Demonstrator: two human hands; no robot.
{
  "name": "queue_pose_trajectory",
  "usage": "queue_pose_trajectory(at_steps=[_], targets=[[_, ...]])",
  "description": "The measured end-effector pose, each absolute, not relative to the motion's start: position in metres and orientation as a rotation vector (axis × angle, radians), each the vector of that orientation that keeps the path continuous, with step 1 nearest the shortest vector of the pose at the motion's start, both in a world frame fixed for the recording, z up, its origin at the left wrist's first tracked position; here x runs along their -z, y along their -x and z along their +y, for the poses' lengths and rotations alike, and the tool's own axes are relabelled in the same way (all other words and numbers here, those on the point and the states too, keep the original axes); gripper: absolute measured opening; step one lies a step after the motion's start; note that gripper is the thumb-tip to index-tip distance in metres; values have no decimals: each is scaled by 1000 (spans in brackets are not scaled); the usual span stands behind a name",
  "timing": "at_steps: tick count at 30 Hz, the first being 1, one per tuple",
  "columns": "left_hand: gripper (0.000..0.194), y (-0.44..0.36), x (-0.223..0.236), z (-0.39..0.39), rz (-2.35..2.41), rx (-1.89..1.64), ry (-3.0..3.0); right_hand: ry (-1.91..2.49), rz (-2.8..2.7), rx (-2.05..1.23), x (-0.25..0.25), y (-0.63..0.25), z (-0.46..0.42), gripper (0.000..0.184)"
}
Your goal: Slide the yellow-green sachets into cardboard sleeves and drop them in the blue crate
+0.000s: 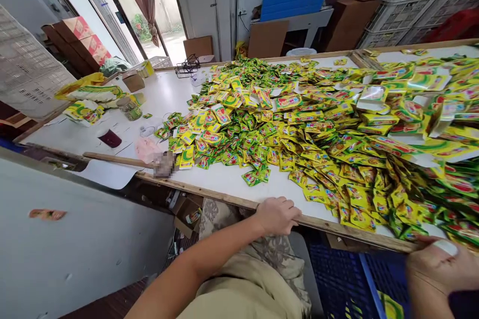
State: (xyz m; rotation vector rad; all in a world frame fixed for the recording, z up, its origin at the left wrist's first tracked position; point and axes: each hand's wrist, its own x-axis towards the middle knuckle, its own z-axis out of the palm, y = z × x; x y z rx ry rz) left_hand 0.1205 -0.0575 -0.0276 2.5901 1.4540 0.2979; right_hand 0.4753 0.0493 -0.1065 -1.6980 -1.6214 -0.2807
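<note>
A large heap of small green and yellow sachets covers the white table. My left hand rests on the table's wooden front edge with its fingers curled over it, holding nothing that I can see. My right hand is at the bottom right, below the table edge, fingers closed on something white that I cannot make out. The nearest sachets lie a short way beyond my left hand.
Larger sachet packs and white cards lie at the right. A dark cup, a jar and a yellow bag stand at the left end. A blue crate sits under the table. Cardboard boxes and white crates line the room.
</note>
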Motion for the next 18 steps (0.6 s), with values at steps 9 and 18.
queue_pose_trajectory(at_steps=[9,18], targets=[[32,-123,29,-58,1482,-316,-2596,1846,-1296,242,122,-476,60,75],[23,-75,8,-56,1481,-1187,-2087,1837,-1342,289,121,-476,54,55]])
